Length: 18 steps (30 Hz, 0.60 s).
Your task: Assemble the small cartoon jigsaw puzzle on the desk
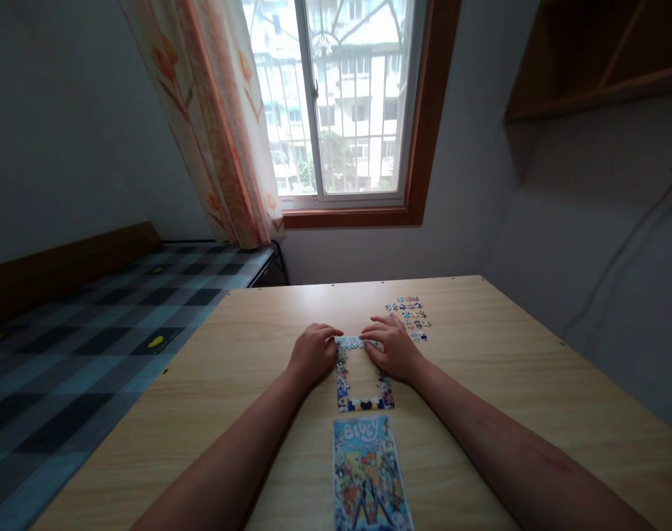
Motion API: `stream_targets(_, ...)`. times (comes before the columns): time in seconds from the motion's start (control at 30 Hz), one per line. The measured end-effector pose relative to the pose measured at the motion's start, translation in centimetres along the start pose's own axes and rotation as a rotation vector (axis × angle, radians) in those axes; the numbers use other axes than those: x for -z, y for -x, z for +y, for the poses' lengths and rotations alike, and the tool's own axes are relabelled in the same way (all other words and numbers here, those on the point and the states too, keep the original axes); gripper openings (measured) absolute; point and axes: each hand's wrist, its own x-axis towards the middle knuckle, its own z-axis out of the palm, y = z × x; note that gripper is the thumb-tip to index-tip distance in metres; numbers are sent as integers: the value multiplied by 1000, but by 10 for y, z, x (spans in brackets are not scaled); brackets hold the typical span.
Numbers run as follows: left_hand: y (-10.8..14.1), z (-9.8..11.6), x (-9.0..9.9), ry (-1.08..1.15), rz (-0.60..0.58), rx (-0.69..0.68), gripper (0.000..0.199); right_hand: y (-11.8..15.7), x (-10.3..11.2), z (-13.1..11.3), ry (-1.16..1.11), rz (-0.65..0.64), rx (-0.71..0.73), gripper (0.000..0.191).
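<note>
A jigsaw puzzle border [342, 380] lies on the table as a joined rectangle, with bare wood showing inside it. My left hand [313, 355] rests at its upper left corner, fingers stretched toward the top edge and the thumb beside the left side. Over the upper right corner lies my right hand [394, 348], fingers spread and touching the top edge; it hides part of the right side. Neither hand visibly grips a piece. Nearer to me is a colourful picture sheet [369, 472] with "Bluey" across its top, cut off by the lower frame edge.
Several loose puzzle pieces [416, 318] sit in rows just beyond my right hand. The wooden table [479, 383] reaches toward the window wall. A bed with a checked cover [119, 324] stands at left, and a wooden shelf [606, 92] hangs at upper right.
</note>
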Motion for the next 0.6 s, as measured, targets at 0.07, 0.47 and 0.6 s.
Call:
stream_targets(0.07,0,0,0,15,-19,-12,24,0,-2,2,4,-11,9,19)
stream_targets(0.47,-1,15,4,-125,-130,-98,14,-1,0,-2,90,-130,59,26)
stream_targets(0.6,-3,18,2,-170,-196,-70,17,-2,1,-3,101,-136,49,25)
